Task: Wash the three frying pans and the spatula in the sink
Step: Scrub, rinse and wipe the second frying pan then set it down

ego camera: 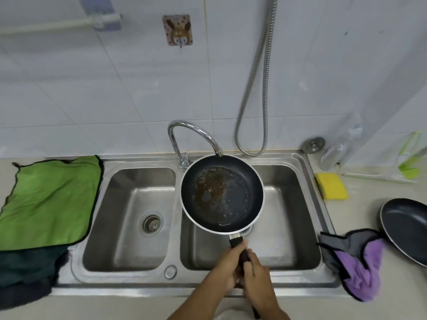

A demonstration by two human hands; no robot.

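A black frying pan point(221, 192) with brown greasy residue hangs over the right basin of the steel double sink point(178, 285), its far rim just under the tap spout point(217, 150). Its black handle points toward me. My left hand point(225, 266) and my right hand point(260, 276) are both wrapped around that handle, side by side. A second black frying pan point(406, 229) lies on the counter at the right edge, partly cut off. A third pan and the spatula are not in view. No water runs from the tap.
A green cloth point(50, 199) lies left of the sink. A purple and grey cloth point(355, 262) drapes over the sink's right rim. A yellow sponge point(332, 185), a clear bottle point(335, 153) and a drain plug point(314, 144) sit behind it. A shower hose point(254, 95) hangs on the tiled wall.
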